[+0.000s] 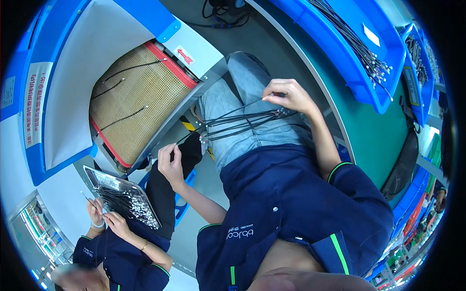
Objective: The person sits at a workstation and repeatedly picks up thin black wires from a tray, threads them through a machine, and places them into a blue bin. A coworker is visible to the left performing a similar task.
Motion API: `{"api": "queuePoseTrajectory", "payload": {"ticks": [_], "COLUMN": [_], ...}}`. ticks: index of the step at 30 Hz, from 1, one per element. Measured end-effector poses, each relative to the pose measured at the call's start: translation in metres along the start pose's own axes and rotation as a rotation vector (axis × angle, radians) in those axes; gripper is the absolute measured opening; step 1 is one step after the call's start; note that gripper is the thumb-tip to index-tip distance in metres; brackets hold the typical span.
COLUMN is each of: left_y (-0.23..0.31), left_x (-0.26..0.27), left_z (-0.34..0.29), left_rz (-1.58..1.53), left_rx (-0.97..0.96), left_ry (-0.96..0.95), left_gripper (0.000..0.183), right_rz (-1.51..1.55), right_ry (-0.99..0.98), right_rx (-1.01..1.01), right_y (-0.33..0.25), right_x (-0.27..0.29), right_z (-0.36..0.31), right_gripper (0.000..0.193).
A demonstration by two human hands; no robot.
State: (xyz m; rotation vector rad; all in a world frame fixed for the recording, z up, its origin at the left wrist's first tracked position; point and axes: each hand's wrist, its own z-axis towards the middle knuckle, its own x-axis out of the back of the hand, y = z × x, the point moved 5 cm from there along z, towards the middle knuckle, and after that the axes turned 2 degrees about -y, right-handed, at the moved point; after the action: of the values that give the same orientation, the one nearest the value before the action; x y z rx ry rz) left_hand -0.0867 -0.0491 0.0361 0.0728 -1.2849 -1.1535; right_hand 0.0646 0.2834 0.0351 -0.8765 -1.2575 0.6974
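Note:
A thin black cable (228, 115) runs slantwise between my two hands, above my lap. My left hand (170, 166) pinches its near left end between thumb and fingertips. At its other end, my right hand (290, 95) is closed in a pinch, with the small tip mostly hidden by the fingers. Beneath it, several more black cables (242, 127) with small white connectors lie in a loose bundle across my thighs, on light blue jeans.
At the left, a machine's mesh belt (145, 97) with red edges carries 3 black cables. A co-worker beside it handles a cable over a metal tray (154, 200) heaped with cables. To the right, a green bench (364, 140) bears blue bins (357, 89) of cables.

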Motion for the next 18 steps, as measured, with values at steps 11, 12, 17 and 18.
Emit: {"api": "queuePoseTrajectory", "payload": {"ticks": [11,12,17,18], "left_y": [-0.008,-0.008,-0.018,-0.022], "left_x": [0.003,0.003,0.005,0.006], "left_z": [0.003,0.003,0.013,0.018], "left_rz": [0.038,0.034,0.025,0.024], "left_rx": [-0.024,-0.023,-0.015,-0.01], "left_ry": [-0.012,-0.011,-0.015,-0.016], "left_gripper": [0.01,0.01,0.011,0.011], "right_rz": [0.042,0.04,-0.001,-0.029], "right_ry": [-0.08,-0.082,-0.082,-0.085], "right_rx": [0.04,0.044,0.077,0.092], "right_y": [-0.008,-0.009,-0.014,-0.017], "right_x": [-0.003,-0.003,-0.006,-0.007], "right_z": [-0.003,-0.002,0.005,0.008], "right_gripper": [0.006,0.006,0.005,0.005]}}
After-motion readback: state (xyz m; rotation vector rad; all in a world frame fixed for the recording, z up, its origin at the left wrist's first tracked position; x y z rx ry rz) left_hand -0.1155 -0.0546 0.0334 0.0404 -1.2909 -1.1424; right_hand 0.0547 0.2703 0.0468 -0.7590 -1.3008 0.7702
